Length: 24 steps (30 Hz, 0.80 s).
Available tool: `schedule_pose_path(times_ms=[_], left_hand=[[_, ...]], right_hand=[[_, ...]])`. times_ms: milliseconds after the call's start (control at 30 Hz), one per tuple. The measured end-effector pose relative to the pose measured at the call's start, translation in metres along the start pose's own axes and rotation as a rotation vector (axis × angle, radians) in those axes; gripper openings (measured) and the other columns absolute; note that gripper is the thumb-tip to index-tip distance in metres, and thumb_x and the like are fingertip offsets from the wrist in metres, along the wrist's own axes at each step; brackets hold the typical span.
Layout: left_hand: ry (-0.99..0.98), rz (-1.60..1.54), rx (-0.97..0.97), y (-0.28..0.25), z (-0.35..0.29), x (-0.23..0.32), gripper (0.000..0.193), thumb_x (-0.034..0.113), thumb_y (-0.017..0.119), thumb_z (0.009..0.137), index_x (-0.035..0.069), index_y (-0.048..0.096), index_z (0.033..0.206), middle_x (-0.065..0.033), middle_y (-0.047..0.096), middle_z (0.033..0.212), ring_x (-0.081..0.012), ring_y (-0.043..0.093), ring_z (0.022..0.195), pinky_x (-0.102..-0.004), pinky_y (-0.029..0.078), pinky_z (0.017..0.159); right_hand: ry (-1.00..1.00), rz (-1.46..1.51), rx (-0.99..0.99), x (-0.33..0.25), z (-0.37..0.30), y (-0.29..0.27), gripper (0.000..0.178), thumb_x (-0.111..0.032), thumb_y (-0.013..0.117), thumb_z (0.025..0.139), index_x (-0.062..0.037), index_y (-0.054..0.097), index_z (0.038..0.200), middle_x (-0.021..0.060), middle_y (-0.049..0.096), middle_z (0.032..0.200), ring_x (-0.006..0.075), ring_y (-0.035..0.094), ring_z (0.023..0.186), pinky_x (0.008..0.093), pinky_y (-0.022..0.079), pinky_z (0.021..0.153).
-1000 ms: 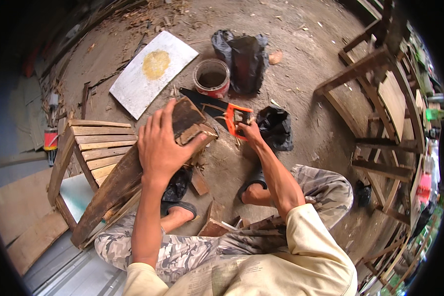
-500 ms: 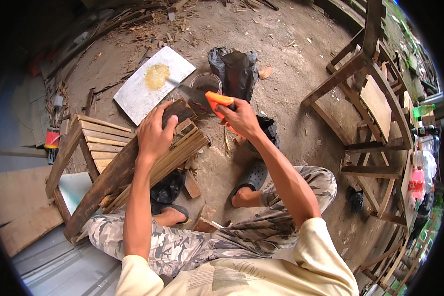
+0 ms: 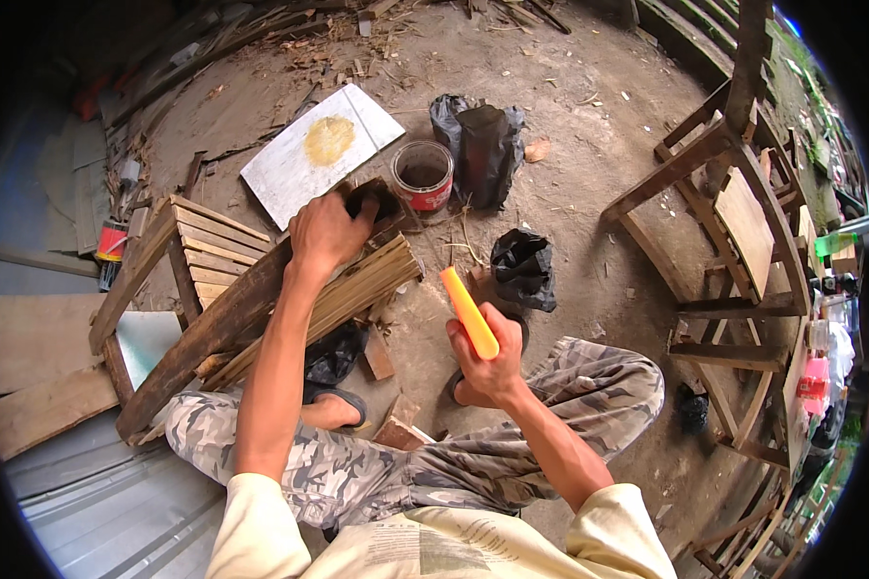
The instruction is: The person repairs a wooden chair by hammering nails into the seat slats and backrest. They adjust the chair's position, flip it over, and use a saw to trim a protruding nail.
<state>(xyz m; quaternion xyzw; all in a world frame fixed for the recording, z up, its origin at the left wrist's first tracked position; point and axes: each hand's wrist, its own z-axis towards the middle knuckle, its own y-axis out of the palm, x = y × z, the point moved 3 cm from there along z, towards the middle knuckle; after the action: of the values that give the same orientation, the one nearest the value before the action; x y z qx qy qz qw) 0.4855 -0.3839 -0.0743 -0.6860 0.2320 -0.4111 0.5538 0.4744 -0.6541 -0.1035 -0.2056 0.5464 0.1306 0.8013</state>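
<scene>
My right hand point(image 3: 486, 355) is closed round the orange handle of a hand saw point(image 3: 469, 314), held above the ground by my right knee. The saw's blade can hardly be made out, seen nearly edge-on. With bent fingers my left hand point(image 3: 328, 232) grips a dark block of wood point(image 3: 384, 205) at the upper end of a wooden chair point(image 3: 212, 333) that lies tilted at my left. Pale wooden strips point(image 3: 362, 285) run along the chair beside my left forearm.
A red-labelled can point(image 3: 422, 185) stands beyond the block, beside black plastic bags point(image 3: 483, 145). Left of it lies a white board point(image 3: 278, 174) with a yellowish patch. Another open black bag point(image 3: 523, 270) sits right of centre. A wooden chair frame point(image 3: 734, 232) stands at right.
My right hand has drawn the saw back toward me and down, away from the block. My left hand has closed more tightly over the wood. The can now shows fully.
</scene>
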Motion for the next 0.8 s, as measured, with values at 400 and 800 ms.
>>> schedule_pose_path(times_ms=[400,800], left_hand=[[0.265,-0.049,0.136,0.012,0.004,-0.016,0.036,0.039,0.065,0.087,0.005,0.061,0.099,-0.0212,0.066,0.073,-0.0458,0.065,0.073,-0.0529,0.051,0.062],[0.258,-0.109,0.118,0.007,-0.002,-0.006,0.03,0.034,0.062,0.089,0.004,0.059,0.091,-0.0219,0.065,0.07,-0.045,0.065,0.068,-0.0538,0.05,0.061]], right_hand=[[-0.195,-0.022,-0.092,0.0,-0.025,0.006,0.018,0.0,0.076,0.067,-0.0038,0.059,0.074,0.0072,0.051,0.06,0.026,0.052,0.048,0.035,0.04,0.046],[-0.144,0.02,-0.166,-0.003,-0.005,0.001,0.017,0.0,0.071,0.061,0.0005,0.063,0.076,0.0076,0.062,0.063,0.0223,0.059,0.048,0.0302,0.047,0.05]])
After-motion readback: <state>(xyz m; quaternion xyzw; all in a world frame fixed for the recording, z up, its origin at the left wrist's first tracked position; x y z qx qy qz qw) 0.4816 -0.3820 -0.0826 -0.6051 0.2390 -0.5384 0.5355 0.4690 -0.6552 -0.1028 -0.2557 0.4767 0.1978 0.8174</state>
